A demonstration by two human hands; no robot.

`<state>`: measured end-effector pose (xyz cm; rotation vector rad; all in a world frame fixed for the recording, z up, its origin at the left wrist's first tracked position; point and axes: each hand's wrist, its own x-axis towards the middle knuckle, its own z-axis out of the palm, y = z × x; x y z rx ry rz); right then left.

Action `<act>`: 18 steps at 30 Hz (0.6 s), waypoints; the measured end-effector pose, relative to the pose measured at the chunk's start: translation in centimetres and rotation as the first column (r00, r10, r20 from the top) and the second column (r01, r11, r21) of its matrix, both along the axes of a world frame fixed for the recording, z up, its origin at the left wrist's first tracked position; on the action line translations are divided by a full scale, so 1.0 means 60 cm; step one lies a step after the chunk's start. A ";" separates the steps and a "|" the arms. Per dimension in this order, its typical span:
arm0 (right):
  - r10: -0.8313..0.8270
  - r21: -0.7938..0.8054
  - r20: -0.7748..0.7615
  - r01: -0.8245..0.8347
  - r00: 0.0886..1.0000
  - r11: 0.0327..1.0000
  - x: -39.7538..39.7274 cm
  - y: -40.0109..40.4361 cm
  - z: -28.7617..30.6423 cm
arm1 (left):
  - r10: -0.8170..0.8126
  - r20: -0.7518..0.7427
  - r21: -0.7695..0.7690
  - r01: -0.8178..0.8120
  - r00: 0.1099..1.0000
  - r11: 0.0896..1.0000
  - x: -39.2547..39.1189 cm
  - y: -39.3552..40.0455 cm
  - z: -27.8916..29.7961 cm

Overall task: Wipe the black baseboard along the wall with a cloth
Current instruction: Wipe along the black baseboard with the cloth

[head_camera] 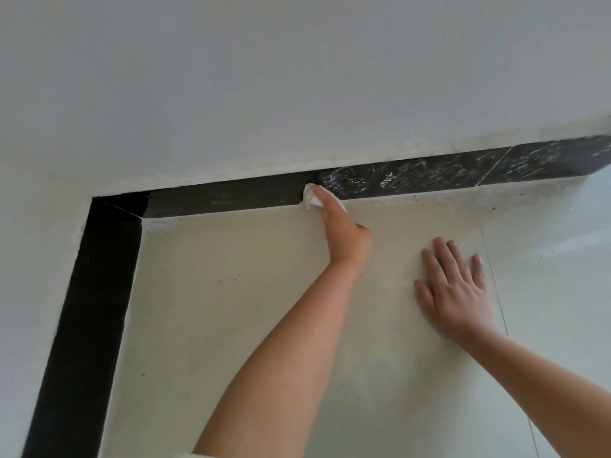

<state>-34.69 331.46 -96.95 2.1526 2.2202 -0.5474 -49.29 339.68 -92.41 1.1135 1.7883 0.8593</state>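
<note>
Left hand: the left hand [344,226] reaches forward to the foot of the wall and presses a white cloth [310,200] against the black baseboard [231,198]; the fingers lie on top of the cloth and hold it, though how far they curl round it cannot be told.
Cloth: small, white and crumpled, it touches the lower part of the baseboard where the strip meets the floor, and shows on both sides of the fingers.
Right hand: the right hand [454,285] lies flat on the floor [231,309], palm down with the fingers spread and straight, grasping nothing, well apart from the baseboard.
Baseboard: a black strip runs along the foot of the white wall [297,77], turns a corner at the left and continues towards the camera. To the left of the cloth it looks plain dark; to the right it carries white smears and streaks.
Floor: pale beige tile with a few dark specks and a thin joint line at the right.
</note>
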 end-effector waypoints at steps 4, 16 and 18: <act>-0.009 0.001 0.006 0.009 1.000 1.000 -0.002 0.001 0.001 | 0.067 0.017 0.040 -0.068 0.998 0.997 0.005 0.008 -0.003; 0.015 -0.019 0.054 -0.014 0.998 1.000 0.001 0.003 -0.001 | 0.288 -0.133 -0.033 -0.295 0.948 0.955 -0.081 0.038 -0.026; 0.013 -0.014 0.054 -0.013 0.998 1.000 0.002 0.002 -0.003 | 0.323 -0.145 -0.027 -0.330 0.935 0.944 -0.087 0.035 -0.028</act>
